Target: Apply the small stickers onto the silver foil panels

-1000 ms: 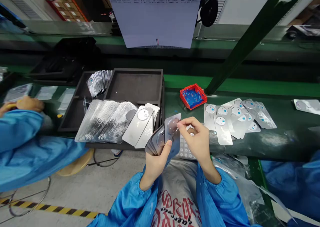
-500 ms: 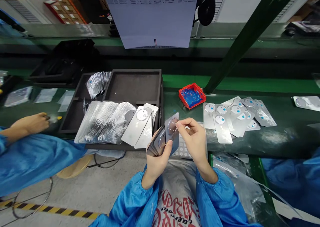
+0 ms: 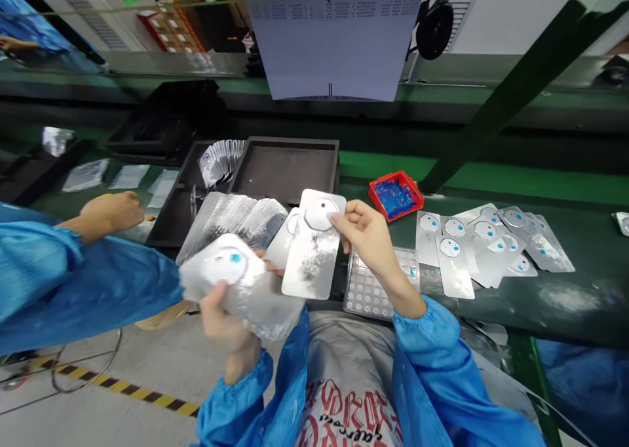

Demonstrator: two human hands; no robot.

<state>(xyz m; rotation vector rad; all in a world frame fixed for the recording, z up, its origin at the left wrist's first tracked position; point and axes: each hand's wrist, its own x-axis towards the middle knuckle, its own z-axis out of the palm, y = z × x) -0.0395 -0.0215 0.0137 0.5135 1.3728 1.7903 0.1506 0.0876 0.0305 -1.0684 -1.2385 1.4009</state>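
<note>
My left hand [image 3: 228,329] grips a fanned stack of silvery phone back panels [image 3: 260,303], blurred by motion; the top one bears a blue dot by its round camera area. Between the thumb and fingers of my right hand [image 3: 366,237] is a single phone back panel [image 3: 312,263], upright, its round camera area at the top. Its lower left edge is close to the stack; whether they touch I cannot tell. Under my right forearm lies a clear tray of small round pieces [image 3: 371,296]. Behind the held panels, a row of overlapping panels [image 3: 223,221] leans left.
A black tray [image 3: 289,168] stands behind, with more panels [image 3: 223,162] beside it. A red bin [image 3: 417,201] holds small blue pieces. Blue-dotted panels [image 3: 456,273] lie spread on the right. At left is a co-worker's hand [image 3: 113,211]. A green post [image 3: 496,106] rises at right.
My hands have moved apart: the left one went left and down with the stack, the right one now holds one panel away from it. The camera view has shifted left.
</note>
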